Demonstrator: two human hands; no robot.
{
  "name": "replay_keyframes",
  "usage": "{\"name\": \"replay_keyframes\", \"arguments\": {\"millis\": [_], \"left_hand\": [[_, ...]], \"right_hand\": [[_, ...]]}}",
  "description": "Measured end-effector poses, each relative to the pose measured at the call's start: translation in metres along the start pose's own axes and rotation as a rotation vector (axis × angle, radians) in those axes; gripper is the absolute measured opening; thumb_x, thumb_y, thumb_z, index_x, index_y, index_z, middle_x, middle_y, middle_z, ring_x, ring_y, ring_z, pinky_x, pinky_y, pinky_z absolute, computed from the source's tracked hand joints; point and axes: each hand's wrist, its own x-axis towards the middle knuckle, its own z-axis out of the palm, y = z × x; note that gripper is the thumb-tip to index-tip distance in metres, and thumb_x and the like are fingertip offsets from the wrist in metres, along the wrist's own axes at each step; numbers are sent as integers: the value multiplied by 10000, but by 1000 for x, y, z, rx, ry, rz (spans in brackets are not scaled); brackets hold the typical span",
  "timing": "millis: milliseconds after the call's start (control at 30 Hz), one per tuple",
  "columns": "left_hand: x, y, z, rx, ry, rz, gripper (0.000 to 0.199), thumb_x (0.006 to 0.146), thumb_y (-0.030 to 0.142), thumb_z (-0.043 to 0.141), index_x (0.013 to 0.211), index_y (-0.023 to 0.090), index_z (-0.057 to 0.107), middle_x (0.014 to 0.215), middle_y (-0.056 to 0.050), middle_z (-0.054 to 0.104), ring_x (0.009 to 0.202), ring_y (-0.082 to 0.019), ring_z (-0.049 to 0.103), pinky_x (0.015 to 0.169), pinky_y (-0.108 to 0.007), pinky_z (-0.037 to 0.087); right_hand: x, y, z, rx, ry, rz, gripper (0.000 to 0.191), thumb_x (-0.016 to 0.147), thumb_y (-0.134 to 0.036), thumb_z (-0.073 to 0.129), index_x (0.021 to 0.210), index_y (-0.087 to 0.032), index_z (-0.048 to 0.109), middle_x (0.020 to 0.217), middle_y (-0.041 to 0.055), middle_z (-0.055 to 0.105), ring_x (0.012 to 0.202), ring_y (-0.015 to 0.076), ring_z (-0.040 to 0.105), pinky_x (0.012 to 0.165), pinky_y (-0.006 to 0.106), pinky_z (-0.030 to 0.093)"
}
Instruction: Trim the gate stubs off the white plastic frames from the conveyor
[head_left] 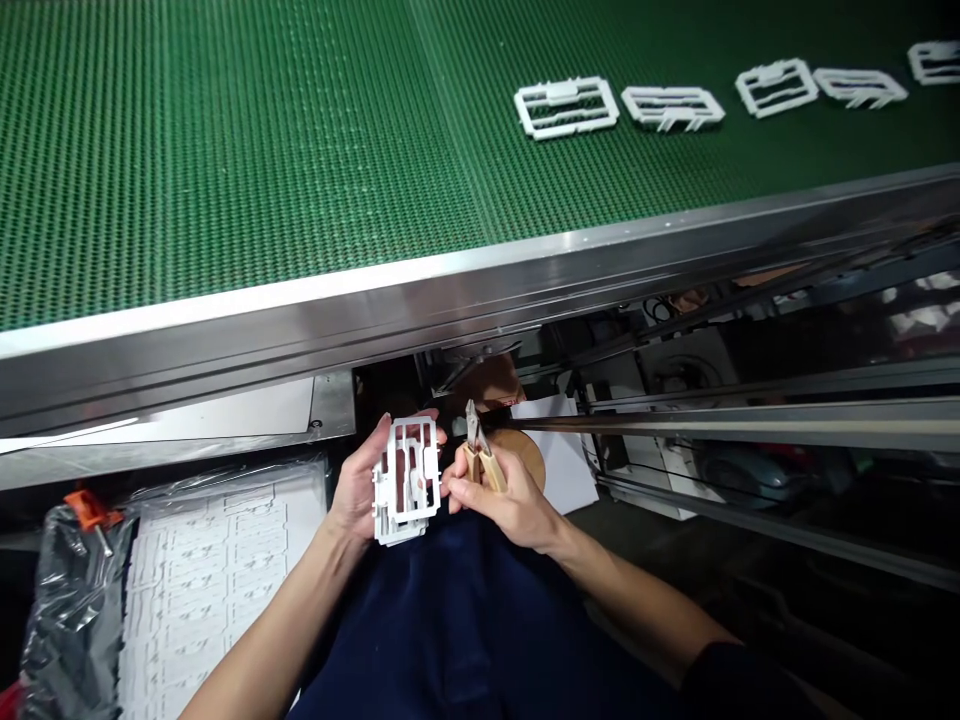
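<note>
White plastic frames [406,516], at least two stacked together, lie in my left hand [358,482], its thumb along their left side and fingertips showing behind their top right. My right hand [513,503] is closed around the tan handles of a pair of pliers [474,430]. The metal jaws point up and away from me, just right of the frames and apart from them. Fingertips of my right hand are close to the frames' right edge; whether they touch is unclear.
Several white frames [567,107] lie on the green belt [247,150], behind a metal rail [450,285]. At the lower left are a box of layered white parts [202,590], a dark plastic bag [79,610] and an orange-handled tool [91,510]. A round brown stool [529,458] stands beyond my right hand.
</note>
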Motion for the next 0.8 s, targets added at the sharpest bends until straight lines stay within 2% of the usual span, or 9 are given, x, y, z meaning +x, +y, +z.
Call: {"name": "replay_keyframes", "arguments": {"millis": [200,400,600,800], "left_hand": [[0,3,6,10,24,-6,356,895,410,425,1074,166,611,882,-66,695,752,-231,660,636,-383,573],[0,1,1,13,-45,28,373,873,422,482,1090,146,608,886,-57,694,796,-231,660,661,-326,560],[-1,-3,-4,-11,-145,19,390,843,419,532,1106,138,596,972,-94,680,840,-276,655,698,-405,559],[0,-2,-2,-24,-171,16,394,835,412,544,1104,130,606,955,-98,680,825,-272,655,686,-400,564]], "right_hand": [[-1,1,1,74,8,8,179,801,-308,600,845,-168,497,810,23,571,695,129,585,684,278,470],[-2,1,5,-73,94,-26,184,743,-267,661,778,-173,507,773,-5,512,672,100,507,652,240,429],[-2,-4,9,-113,96,-33,178,737,-231,661,765,-172,495,732,-20,499,649,87,486,643,228,412],[-3,-2,10,-108,110,-35,173,755,-271,648,755,-175,503,758,-6,503,666,99,492,645,242,413]]}}
